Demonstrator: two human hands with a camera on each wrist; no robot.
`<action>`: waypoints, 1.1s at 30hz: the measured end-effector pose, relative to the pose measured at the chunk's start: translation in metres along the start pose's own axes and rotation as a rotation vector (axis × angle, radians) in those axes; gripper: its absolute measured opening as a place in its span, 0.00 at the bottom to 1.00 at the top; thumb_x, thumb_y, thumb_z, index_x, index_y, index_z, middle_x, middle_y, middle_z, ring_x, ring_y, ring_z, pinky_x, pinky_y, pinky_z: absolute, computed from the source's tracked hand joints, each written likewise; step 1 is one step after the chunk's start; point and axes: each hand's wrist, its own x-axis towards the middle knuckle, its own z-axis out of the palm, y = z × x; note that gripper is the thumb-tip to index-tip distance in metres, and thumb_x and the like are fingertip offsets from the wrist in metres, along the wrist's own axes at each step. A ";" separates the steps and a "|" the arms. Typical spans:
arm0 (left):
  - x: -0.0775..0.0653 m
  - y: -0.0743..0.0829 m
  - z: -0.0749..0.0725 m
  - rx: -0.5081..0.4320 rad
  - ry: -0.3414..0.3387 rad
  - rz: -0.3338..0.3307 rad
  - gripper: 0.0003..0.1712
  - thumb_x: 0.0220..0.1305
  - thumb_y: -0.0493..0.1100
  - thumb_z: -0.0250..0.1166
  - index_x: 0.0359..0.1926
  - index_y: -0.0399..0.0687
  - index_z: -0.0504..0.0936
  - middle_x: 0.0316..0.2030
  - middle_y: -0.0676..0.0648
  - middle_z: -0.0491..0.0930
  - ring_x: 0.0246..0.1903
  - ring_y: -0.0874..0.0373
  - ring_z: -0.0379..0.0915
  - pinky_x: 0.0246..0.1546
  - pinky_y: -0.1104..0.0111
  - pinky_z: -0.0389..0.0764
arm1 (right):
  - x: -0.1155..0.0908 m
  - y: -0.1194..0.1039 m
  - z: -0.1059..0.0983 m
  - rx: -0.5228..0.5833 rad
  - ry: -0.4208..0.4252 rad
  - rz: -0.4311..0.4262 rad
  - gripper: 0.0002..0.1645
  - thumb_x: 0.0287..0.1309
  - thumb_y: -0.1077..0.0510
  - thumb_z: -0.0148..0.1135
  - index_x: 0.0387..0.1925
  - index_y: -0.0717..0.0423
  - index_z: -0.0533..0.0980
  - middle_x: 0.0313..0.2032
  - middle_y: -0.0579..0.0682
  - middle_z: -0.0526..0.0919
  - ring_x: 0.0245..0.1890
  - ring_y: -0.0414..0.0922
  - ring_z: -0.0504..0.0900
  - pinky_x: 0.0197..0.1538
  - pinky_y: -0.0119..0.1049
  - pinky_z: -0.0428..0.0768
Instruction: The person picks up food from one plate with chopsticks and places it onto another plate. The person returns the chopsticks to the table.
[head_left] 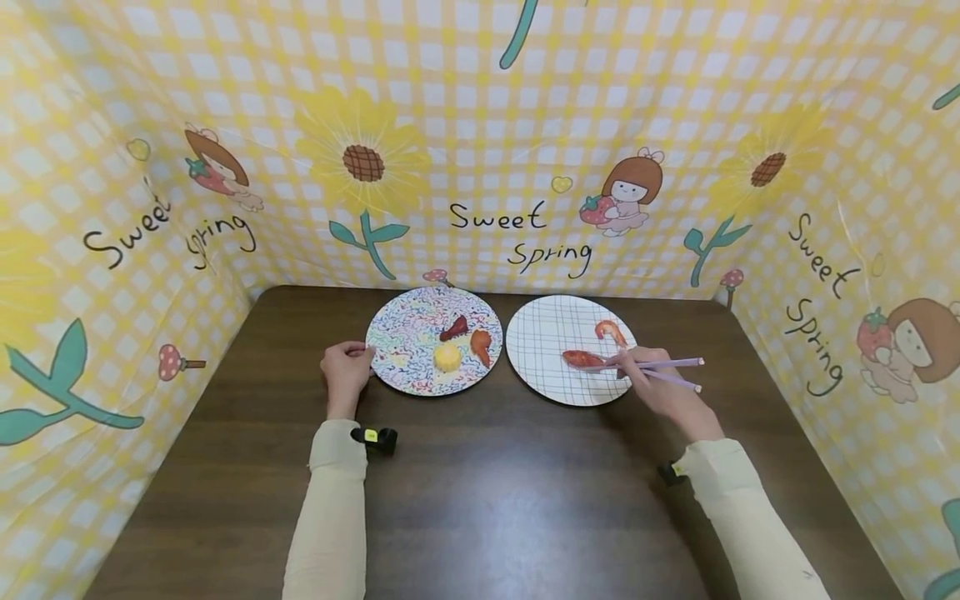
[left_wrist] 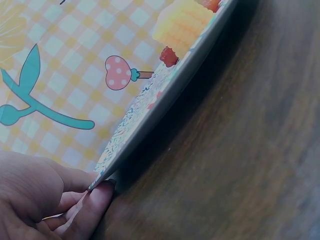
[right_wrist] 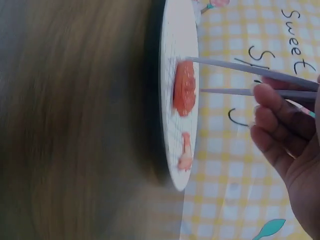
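Your left hand pinches the left plate by its left rim. Your right hand grips purple chopsticks, tips at the red oval food on the right plate.

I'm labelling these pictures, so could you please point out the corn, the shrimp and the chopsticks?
Corn (head_left: 447, 358): head view, on its middle.
Shrimp (head_left: 609, 326): head view, on its curved back.
Chopsticks (right_wrist: 240, 68): right wrist view, on the upper stick's shaft.
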 end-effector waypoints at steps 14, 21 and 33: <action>-0.001 -0.002 0.002 -0.029 0.010 0.022 0.16 0.70 0.41 0.65 0.51 0.32 0.84 0.44 0.34 0.83 0.22 0.67 0.77 0.22 0.78 0.80 | 0.006 -0.005 0.003 -0.087 -0.179 0.085 0.22 0.75 0.63 0.52 0.25 0.64 0.82 0.19 0.49 0.77 0.20 0.38 0.68 0.23 0.31 0.70; 0.000 -0.003 0.003 -0.025 0.012 0.038 0.16 0.70 0.41 0.65 0.51 0.32 0.84 0.44 0.34 0.83 0.22 0.67 0.77 0.22 0.78 0.80 | 0.002 0.006 0.005 -0.054 -0.046 -0.009 0.20 0.71 0.67 0.53 0.23 0.63 0.82 0.18 0.51 0.79 0.19 0.36 0.68 0.20 0.29 0.68; -0.001 -0.003 0.001 -0.013 -0.006 0.019 0.18 0.71 0.43 0.65 0.53 0.33 0.83 0.44 0.36 0.83 0.22 0.66 0.77 0.23 0.77 0.81 | 0.010 0.003 0.002 -0.012 0.081 0.122 0.21 0.75 0.61 0.49 0.32 0.62 0.86 0.27 0.57 0.87 0.25 0.44 0.74 0.25 0.29 0.70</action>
